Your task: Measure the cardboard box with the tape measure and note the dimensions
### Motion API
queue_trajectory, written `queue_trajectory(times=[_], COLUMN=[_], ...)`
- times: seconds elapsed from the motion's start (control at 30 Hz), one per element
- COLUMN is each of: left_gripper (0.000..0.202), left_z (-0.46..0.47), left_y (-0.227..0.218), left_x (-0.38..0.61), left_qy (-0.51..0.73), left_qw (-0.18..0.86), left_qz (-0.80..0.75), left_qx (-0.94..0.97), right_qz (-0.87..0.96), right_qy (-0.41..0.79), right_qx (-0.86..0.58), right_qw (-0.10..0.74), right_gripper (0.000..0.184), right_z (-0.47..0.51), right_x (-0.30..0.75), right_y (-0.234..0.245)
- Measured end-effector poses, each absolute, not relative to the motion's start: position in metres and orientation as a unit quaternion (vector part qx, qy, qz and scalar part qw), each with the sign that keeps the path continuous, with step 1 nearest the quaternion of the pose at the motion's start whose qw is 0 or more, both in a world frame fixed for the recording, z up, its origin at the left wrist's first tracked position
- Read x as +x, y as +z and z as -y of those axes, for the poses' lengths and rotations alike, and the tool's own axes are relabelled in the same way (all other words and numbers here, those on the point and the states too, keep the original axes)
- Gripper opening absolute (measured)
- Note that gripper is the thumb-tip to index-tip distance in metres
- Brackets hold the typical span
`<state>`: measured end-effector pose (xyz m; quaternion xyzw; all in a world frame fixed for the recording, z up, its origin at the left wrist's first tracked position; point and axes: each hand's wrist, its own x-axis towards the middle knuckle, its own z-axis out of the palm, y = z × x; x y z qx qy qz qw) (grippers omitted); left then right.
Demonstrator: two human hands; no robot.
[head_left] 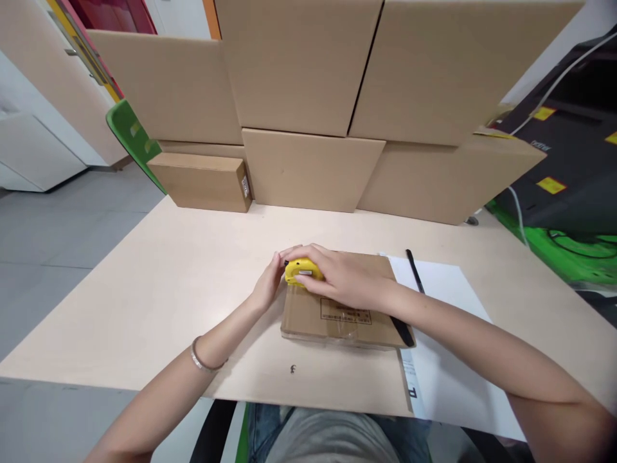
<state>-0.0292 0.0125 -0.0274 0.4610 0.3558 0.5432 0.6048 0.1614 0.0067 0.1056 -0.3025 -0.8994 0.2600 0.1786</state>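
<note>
A yellow tape measure (303, 271) rests on the far left part of a flat cardboard box (308, 315). My right hand (349, 280) is wrapped over its case from the right, with the thumb along the near side. My left hand (270, 283) is at the box's left edge, its fingers closed at the black-tipped left end of the tape measure. Some left fingertips are hidden behind the case and the right fingers. Clear packing tape and a printed label are on the box. Across its right corner lies a black strip-like object (403, 332), partly covered by my right forearm.
White paper (448, 360) lies right of the box, with a slim black pen-like object (414, 270) on it. Large cardboard panels (308, 167) stand along the table's (144, 308) back edge. A closed carton (207, 183) sits back left. A black machine (569, 141) with cables stands at right.
</note>
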Motion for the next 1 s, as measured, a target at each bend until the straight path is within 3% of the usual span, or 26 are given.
queue_trajectory(times=[0.17, 0.37, 0.6, 1.0], left_gripper=[0.056, 0.039, 0.041, 0.036], left_z=[-0.011, -0.01, -0.012, -0.014], left_y=[-0.029, -0.021, -0.025, -0.018], left_x=[-0.033, -0.042, -0.051, -0.054], left_qy=[0.534, 0.507, 0.466, 0.429], left_qw=[0.612, 0.531, 0.513, 0.483], left_qz=[-0.35, -0.343, -0.333, -0.368], left_qx=[0.467, 0.586, 0.639, 0.669], right_qz=[0.912, 0.925, 0.919, 0.851], right_qy=[0.203, 0.191, 0.166, 0.254], right_qx=[-0.323, -0.291, -0.326, -0.434], right_qw=[0.151, 0.151, 0.146, 0.15], right_gripper=[0.041, 0.035, 0.033, 0.035], right_z=[-0.005, -0.01, -0.007, 0.016], right_x=[0.162, 0.167, 0.185, 0.287], right_y=[0.1, 0.097, 0.093, 0.093])
